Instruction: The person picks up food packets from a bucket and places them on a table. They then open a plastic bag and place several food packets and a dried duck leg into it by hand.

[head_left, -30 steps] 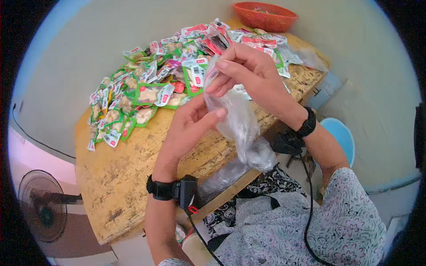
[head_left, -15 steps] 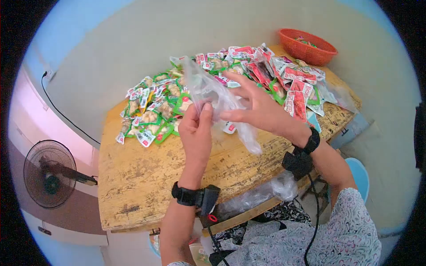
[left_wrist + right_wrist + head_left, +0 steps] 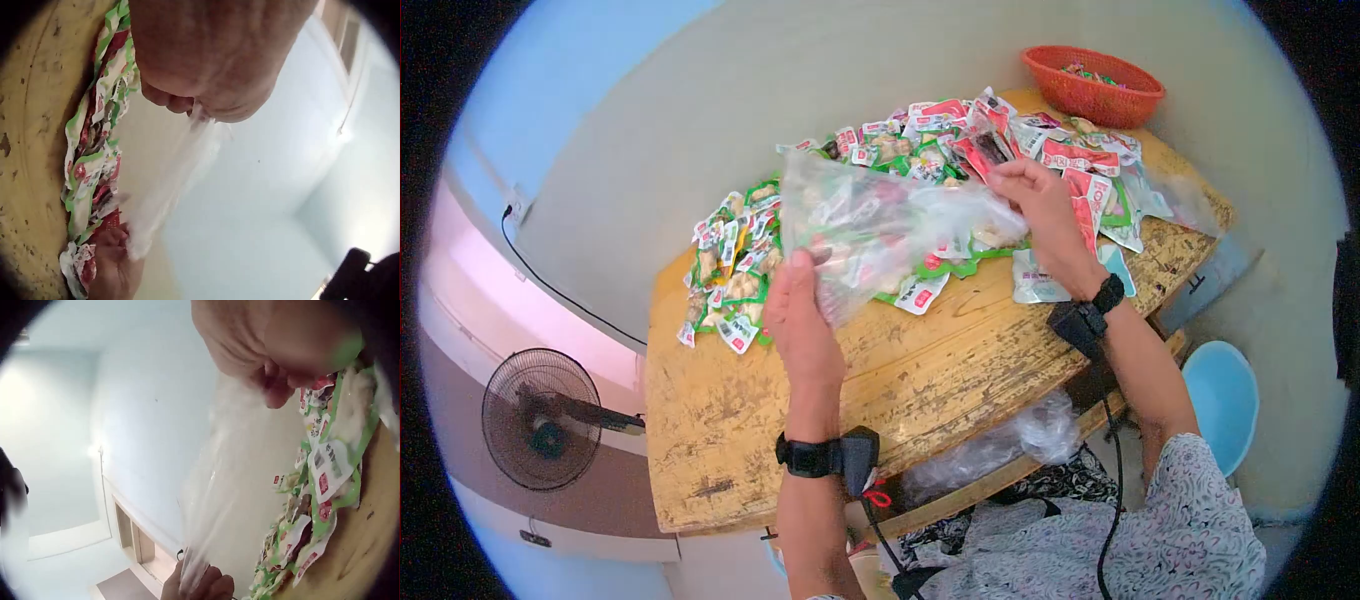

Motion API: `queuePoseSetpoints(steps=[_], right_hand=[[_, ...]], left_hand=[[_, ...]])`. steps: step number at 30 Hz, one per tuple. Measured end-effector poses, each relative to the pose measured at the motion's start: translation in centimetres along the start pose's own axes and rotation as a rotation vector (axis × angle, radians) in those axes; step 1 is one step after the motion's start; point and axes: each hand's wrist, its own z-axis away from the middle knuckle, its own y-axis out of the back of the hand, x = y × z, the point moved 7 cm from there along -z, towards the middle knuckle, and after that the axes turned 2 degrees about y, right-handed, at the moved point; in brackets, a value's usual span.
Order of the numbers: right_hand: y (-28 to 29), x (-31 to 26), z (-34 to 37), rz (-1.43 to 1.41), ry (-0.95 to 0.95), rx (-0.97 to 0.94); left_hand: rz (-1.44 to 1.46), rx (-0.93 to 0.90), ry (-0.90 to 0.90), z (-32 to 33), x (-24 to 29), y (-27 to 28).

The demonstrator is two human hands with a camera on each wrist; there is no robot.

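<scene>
A clear plastic bag is stretched between both hands above a heap of small sealed food packets. My left hand pinches the bag's left side, thumb on top. At the other end my right hand pinches the bag with thumb and fingers. The left wrist view shows the bag pulled into a slanting band from the near hand to the far one. In the right wrist view the bag hangs taut in front of the wall. Packets show through the film.
The packets lie on a worn yellow wooden table. A red basket with small packets stands at the back right. Crumpled clear bags fill an open drawer at the front edge. A blue basin sits to the right, a fan to the left.
The bag was bunched between the two hands and is now spread out wide. My hands have moved apart, the right one going rightward. The head view has shifted too.
</scene>
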Motion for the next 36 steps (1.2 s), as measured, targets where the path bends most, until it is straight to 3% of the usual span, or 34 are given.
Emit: queuePoseSetpoints(steps=[1,3,5,8,10,14,17,20,23,26,29,30,36], right_hand=[[0.8,-0.5,-0.1,0.033,0.009,0.04],[2.0,-0.6,-0.4,0.029,0.01,0.088],[2.6,-0.3,-1.0,-0.047,-0.002,0.102],[-1.0,-6.6,2.0,-0.21,0.07,-0.153],[-3.7,-7.2,2.6,-0.191,0.108,-0.37],[-8.3,-8.8,5.9,0.157,0.007,-0.803],[-8.2,-8.1,5.1,0.018,0.074,-0.478],[-6.9,-6.0,3.7,-0.14,0.017,-0.283],[-6.5,-4.8,3.8,-0.244,0.106,-0.159],[-6.1,-4.0,4.3,-0.215,0.064,-0.075],[-4.7,-6.0,3.7,-0.268,0.088,-0.052],[-4.1,-5.7,3.4,-0.289,0.076,-0.041],[-2.7,-3.2,2.3,-0.428,-0.04,-0.049]], left_hand=[[-0.184,-0.017,-0.153,-0.1,0.9,0.7],[-0.13,-0.061,-0.152,-0.7,0.8,1.2],[0.344,-0.115,0.161,-1.3,-1.0,0.8],[0.018,-0.391,0.141,0.4,0.1,-0.8],[0.009,-0.52,0.214,1.3,-0.4,-1.9],[0.002,-0.643,0.353,1.6,-1.8,-2.0],[0.525,-0.402,0.322,0.4,-1.2,-2.5],[0.669,-0.436,0.523,1.5,-1.7,-3.6],[0.275,-0.568,0.376,3.6,-2.7,-6.2],[0.125,-0.618,0.4,5.1,-2.8,-6.7],[0.169,-0.456,0.518,2.4,-4.5,-3.5],[0.242,-0.423,0.52,1.9,-2.8,-3.2],[0.345,-0.364,0.481,-0.1,-4.4,-1.0]])
